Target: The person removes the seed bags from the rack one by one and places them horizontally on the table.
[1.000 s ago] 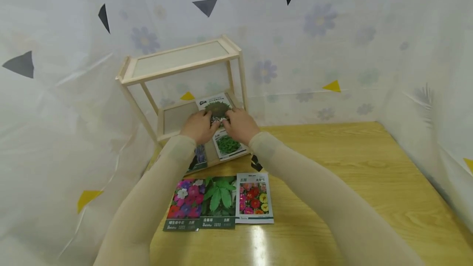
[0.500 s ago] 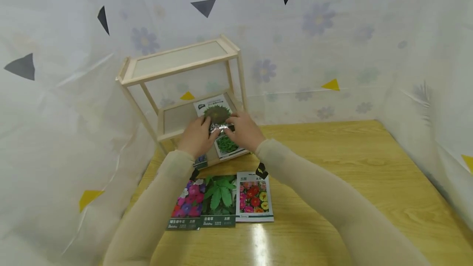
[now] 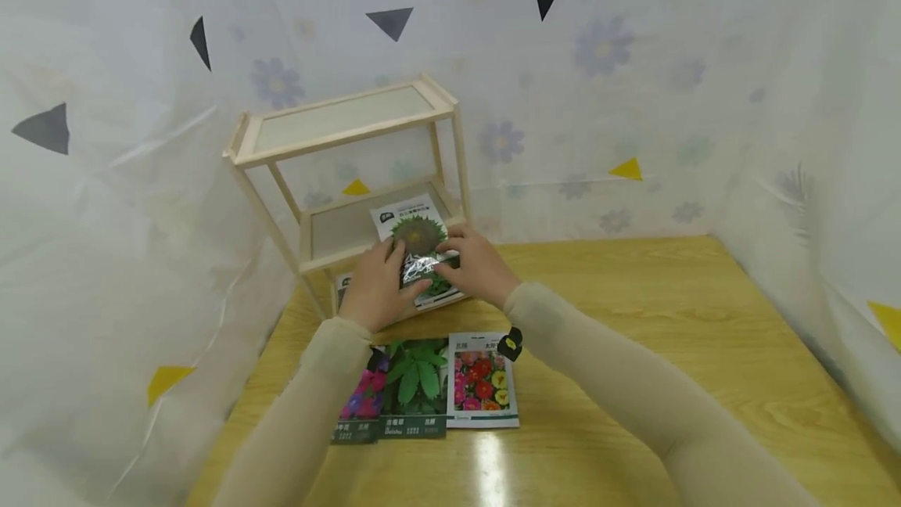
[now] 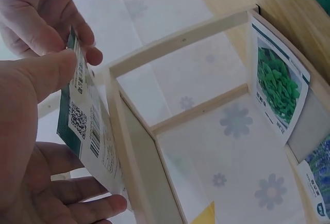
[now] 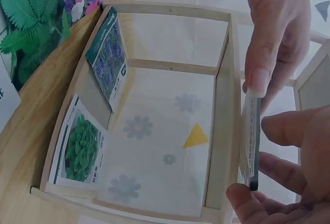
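Observation:
A seed packet (image 3: 417,235) with a round, spiky-edged bloom on its front lies tilted at the middle tier of a small wooden shelf rack (image 3: 348,122). On its left side, my left hand (image 3: 373,285) pinches it, thumb on one face and fingers on the other. My right hand (image 3: 484,266) holds the opposite side with thumb and fingertips. The left wrist view shows the packet's printed back (image 4: 93,126) with a QR code. Below, on the bottom tier, sit a green-leaf packet (image 5: 81,149) and a purple-flower packet (image 5: 109,61), both mostly covered in the head view.
In front of the rack, a row of seed packets lies on the wooden table (image 3: 633,319): a petunia-like one (image 3: 362,401) partly under my left sleeve, a fern-leaf one (image 3: 415,386) and a red-and-yellow flower one (image 3: 482,382). A patterned curtain (image 3: 676,100) hangs behind.
Both hands have drawn slightly toward me with the spiky-bloom packet, which now sits lower over the shelf's front edge. My left forearm has shifted right, covering more of the petunia-like packet.

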Demonstrator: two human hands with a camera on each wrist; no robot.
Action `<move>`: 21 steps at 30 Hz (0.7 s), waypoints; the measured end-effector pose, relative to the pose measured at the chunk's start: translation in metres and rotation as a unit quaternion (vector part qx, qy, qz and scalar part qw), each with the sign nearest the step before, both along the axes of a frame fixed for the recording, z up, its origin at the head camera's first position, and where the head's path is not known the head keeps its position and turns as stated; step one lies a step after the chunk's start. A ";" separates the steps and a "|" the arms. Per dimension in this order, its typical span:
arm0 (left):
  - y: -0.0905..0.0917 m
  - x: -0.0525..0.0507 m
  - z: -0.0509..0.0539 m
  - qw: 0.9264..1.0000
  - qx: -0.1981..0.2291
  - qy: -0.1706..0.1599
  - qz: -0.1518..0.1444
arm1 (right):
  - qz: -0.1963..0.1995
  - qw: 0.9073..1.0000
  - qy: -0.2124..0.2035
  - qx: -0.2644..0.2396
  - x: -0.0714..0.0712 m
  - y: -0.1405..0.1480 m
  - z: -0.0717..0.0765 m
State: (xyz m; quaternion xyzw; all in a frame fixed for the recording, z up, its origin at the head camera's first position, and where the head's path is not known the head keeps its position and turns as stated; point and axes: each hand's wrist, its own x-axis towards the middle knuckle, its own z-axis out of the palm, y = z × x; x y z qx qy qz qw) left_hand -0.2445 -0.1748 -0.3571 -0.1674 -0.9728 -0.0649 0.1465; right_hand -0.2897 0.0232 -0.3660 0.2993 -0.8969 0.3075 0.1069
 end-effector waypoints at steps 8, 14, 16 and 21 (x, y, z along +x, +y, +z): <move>0.006 0.018 -0.012 1.000 0.022 0.022 -0.002 | 0.011 0.998 -0.053 -0.044 0.006 0.012 -0.009; 0.011 0.035 -0.023 0.998 0.033 0.052 -0.012 | 0.028 0.991 -0.089 -0.094 0.016 0.022 -0.011; 0.013 0.043 -0.025 0.997 0.038 0.067 -0.021 | 0.038 0.985 -0.110 -0.125 0.021 0.027 -0.010; 0.022 0.059 -0.027 0.991 0.065 0.105 -0.054 | 0.056 0.957 -0.188 -0.213 0.034 0.044 -0.004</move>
